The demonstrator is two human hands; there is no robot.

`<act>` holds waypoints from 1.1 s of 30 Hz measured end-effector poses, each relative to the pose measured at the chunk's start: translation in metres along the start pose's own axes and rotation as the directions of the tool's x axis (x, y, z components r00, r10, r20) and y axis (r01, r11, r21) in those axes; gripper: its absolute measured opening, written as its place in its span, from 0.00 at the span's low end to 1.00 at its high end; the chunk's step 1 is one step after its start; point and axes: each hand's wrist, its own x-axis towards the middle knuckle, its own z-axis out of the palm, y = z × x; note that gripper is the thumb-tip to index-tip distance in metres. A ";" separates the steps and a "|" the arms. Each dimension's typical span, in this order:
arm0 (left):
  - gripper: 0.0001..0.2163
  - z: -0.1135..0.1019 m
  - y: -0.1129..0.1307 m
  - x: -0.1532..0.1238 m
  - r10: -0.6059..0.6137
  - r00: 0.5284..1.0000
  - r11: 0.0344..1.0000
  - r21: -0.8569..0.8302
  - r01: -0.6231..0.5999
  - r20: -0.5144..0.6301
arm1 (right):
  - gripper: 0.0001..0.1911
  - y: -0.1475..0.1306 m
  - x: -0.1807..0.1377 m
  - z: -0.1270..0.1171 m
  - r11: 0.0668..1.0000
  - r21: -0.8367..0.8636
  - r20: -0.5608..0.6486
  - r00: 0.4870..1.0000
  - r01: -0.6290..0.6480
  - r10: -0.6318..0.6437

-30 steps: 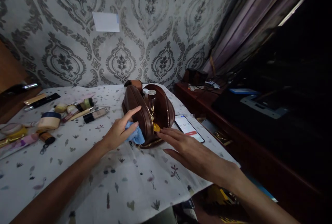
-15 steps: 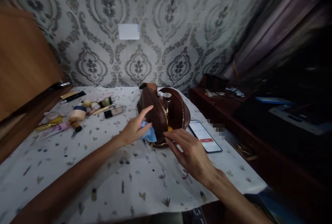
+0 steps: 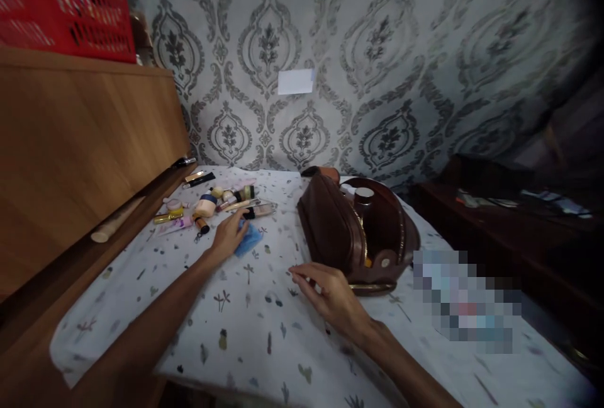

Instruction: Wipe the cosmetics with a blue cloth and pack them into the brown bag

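Observation:
My left hand [image 3: 228,235] holds a crumpled blue cloth [image 3: 249,239] under its palm and fingers. Its fingertips reach the black cap of a small bottle with beige contents [image 3: 262,209], which lies on its side. My right hand [image 3: 325,291] is over the table in front of the bag, thumb and fingertips brought together, with nothing visible in them. Just beyond it stands a brown cosmetic bag [image 3: 326,225], unzipped, with a round-lidded container [image 3: 363,196] and a yellow item inside.
Cosmetics lie at the left back, among them a blue-lidded jar [image 3: 206,204] and a pink tube [image 3: 173,225]. A wooden cabinet [image 3: 89,137] with a red basket [image 3: 70,11] borders the left. A pixelated patch covers something right of the bag.
My left hand has gone left with the blue cloth, from the bag's side to the bottle. My right hand has drawn back from the bag's opening. The view has turned left.

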 end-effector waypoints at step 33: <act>0.15 -0.053 -0.067 0.026 -0.276 0.856 0.946 0.031 0.321 -0.437 | 0.09 0.015 0.047 0.093 0.862 0.454 0.153 0.973 -0.224 0.173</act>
